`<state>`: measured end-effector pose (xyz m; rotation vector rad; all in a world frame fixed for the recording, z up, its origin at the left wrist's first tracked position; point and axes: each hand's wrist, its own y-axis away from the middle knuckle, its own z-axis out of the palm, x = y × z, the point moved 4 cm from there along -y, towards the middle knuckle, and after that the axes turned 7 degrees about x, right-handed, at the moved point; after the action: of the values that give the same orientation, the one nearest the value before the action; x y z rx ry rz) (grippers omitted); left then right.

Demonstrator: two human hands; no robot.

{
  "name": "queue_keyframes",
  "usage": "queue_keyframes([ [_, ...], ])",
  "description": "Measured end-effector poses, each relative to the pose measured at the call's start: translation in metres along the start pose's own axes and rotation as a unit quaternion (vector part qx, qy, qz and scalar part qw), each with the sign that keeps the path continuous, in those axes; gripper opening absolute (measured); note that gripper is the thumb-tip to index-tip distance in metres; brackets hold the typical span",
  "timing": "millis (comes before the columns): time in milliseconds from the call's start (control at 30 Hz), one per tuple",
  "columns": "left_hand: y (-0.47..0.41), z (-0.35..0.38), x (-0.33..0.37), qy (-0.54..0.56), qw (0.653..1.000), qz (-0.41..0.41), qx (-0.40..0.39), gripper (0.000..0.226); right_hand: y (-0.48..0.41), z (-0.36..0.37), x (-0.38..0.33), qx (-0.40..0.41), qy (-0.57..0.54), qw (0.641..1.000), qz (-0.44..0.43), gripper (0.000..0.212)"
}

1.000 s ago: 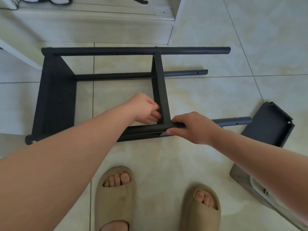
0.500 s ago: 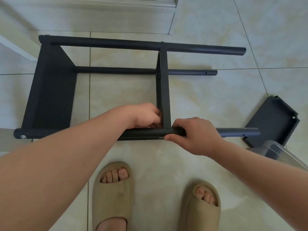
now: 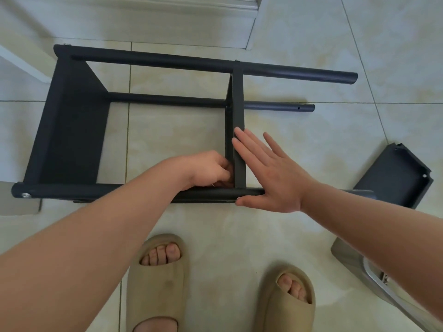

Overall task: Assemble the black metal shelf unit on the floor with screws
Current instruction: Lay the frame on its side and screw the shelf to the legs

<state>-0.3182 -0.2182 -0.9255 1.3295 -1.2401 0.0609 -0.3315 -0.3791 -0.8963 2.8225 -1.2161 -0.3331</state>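
The black metal shelf unit (image 3: 72, 130) lies on its side on the tiled floor, its poles running left to right. A middle shelf panel (image 3: 237, 104) stands across the poles. My left hand (image 3: 208, 167) is curled at the inner corner where this panel meets the near pole (image 3: 96, 190); what its fingertips pinch is hidden. My right hand (image 3: 271, 173) lies flat with straight fingers, pressing the panel's right face, thumb by the near pole. A silver screw head (image 3: 25, 195) shows at the near pole's left end.
A loose black shelf panel (image 3: 398, 176) leans at the right. A clear plastic container (image 3: 374, 279) sits under my right forearm. My two feet in beige slippers (image 3: 155, 281) stand just before the frame. A white step (image 3: 143, 20) runs along the back.
My right hand let go of the near pole and spread flat against the middle panel. My left hand stayed curled at the inner corner. The view shifted nearer.
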Motion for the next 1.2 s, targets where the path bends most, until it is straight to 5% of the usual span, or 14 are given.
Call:
queue_keyframes([
  [633, -0.0090, 0.0031, -0.0054, 0.134, 0.985, -0.094, -0.059, 0.007, -0.0005, 0.0017, 0.0015, 0.026, 0.013, 1.000, -0.007, 0.108],
  [1200, -0.0052, 0.0053, -0.0061, 0.186, 0.967, -0.152, -0.091, 0.027, -0.0007, 0.0020, 0.0018, 0.027, 0.020, 0.999, 0.000, 0.109],
])
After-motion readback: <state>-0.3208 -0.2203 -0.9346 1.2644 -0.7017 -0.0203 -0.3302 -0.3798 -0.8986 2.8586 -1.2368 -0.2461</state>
